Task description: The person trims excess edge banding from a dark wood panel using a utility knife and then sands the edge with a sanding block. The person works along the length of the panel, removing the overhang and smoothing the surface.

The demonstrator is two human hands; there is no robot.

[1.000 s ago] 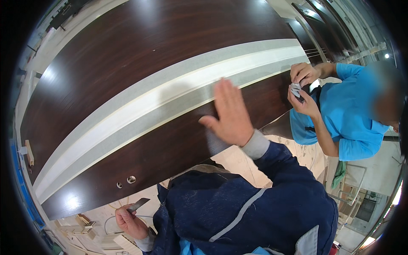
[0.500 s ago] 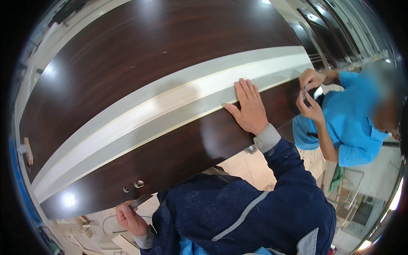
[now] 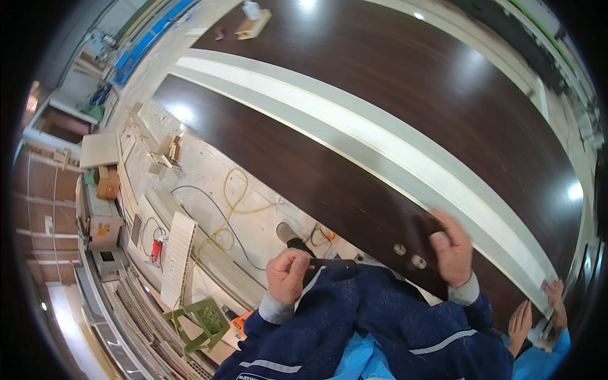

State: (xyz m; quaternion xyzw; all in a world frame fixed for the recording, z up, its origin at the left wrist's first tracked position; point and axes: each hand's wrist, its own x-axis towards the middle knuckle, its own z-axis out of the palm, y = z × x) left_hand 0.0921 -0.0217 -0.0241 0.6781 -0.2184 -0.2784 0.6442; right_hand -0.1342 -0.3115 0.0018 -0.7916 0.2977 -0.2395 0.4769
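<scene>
My left hand (image 3: 287, 275) is closed around one end of a thin dark flat strip (image 3: 334, 262), which sticks out to the right in front of my jacket. My right hand (image 3: 453, 250) is a little blurred, thumb apart from the fingers, with nothing visible in it. It is over the glossy dark brown wood-grain panel (image 3: 304, 161), beside the long white and grey band (image 3: 354, 130) running along it. I cannot tell whether it touches the panel. Two small round fittings or holes (image 3: 418, 261) sit just left of this hand.
At lower right, a co-worker's hands (image 3: 520, 322) are at the band's end. A wooden block (image 3: 254, 25) with a white bottle (image 3: 251, 9) stands on the panel's far left. Yellow hose (image 3: 229, 221), a red tool (image 3: 156, 248), a green frame (image 3: 201, 322) and board pieces lie at left.
The view has swung left, showing more floor. My right hand has left its flat spread on the band and is near the round fittings. My left hand still holds the strip.
</scene>
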